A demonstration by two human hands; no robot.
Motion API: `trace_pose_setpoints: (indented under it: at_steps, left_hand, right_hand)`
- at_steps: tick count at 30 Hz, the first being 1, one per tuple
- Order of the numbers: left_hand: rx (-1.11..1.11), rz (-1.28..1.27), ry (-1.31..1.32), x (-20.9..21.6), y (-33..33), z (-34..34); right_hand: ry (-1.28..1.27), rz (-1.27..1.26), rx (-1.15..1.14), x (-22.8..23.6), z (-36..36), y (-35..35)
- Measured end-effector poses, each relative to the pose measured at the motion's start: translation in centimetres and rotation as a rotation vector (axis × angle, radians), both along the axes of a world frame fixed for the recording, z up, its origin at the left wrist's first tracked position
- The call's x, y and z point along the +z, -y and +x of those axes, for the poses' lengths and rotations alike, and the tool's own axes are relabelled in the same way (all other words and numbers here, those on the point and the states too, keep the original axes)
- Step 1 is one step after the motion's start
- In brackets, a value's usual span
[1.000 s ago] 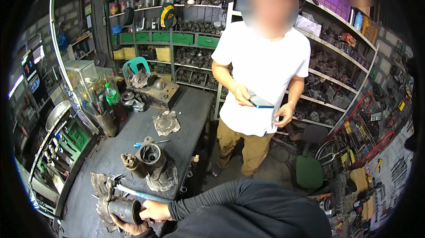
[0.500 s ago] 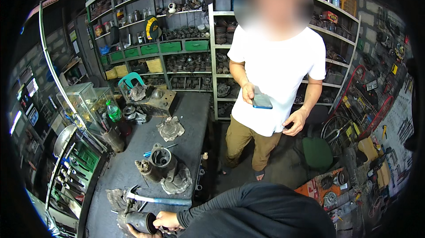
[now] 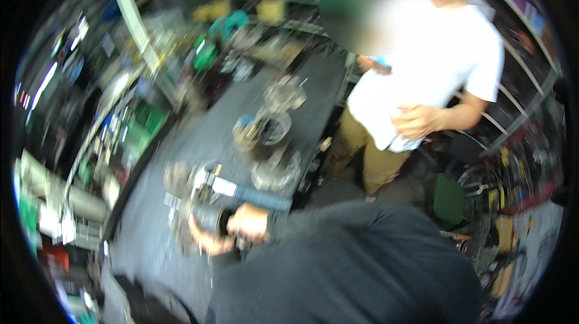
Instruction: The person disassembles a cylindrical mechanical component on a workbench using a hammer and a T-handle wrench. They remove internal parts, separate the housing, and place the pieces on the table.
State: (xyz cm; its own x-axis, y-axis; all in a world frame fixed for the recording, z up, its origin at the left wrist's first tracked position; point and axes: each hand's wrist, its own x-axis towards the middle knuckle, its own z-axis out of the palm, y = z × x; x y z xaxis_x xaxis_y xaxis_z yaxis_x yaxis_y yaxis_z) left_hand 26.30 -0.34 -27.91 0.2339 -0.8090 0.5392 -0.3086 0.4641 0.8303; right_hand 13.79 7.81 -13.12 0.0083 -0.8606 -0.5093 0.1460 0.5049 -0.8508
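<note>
A dark metal cylindrical housing [image 3: 208, 217] lies on its side on the near part of the grey workbench [image 3: 160, 203]. My left hand [image 3: 208, 238] curls around its near side, fingers closed on it. At the housing's open end my right hand [image 3: 248, 221] is closed; whatever is in its fingers is hidden and smeared by motion. Just beyond, a claw hammer with a blue handle [image 3: 256, 196] lies across the bench, its head beside the housing. Farther off stands an upright metal housing with a round opening [image 3: 276, 128], next to a blurred brownish metal part [image 3: 246, 134].
Across the bench corner stands a person in a white T-shirt [image 3: 434, 77], a blue phone [image 3: 380, 62] in one hand. A grey uneven lump [image 3: 283, 93] and a green bottle [image 3: 205, 54] are toward the far end. A green seat [image 3: 449, 200] stands at right.
My view has swung left and down and blurred, so the bench appears higher. Both hands remain at the housing. The person's free hand has risen to waist height.
</note>
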Motion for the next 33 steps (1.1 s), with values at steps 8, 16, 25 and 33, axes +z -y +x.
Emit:
trace_pose_setpoints:
  at_steps: [8, 16, 25, 33]
  left_hand:
    - [-0.579, 0.91, -1.446, 5.8, -3.6, 1.8]
    - [-0.293, 1.186, -1.443, 7.3, -6.8, 2.6]
    - [-0.309, 0.888, -1.564, 5.3, -7.5, 2.4]
    - [-0.298, 0.845, -1.513, 6.3, -8.1, 2.1]
  right_hand:
    - [0.021, 0.069, 0.091, -2.7, 1.0, -0.2]
    - [-0.301, -0.144, 0.299, -7.3, 1.1, -1.1]
    - [-0.263, -0.089, 0.385, -6.6, 1.7, -1.2]
    - [-0.445, -0.196, 0.546, -6.0, 0.7, -0.5]
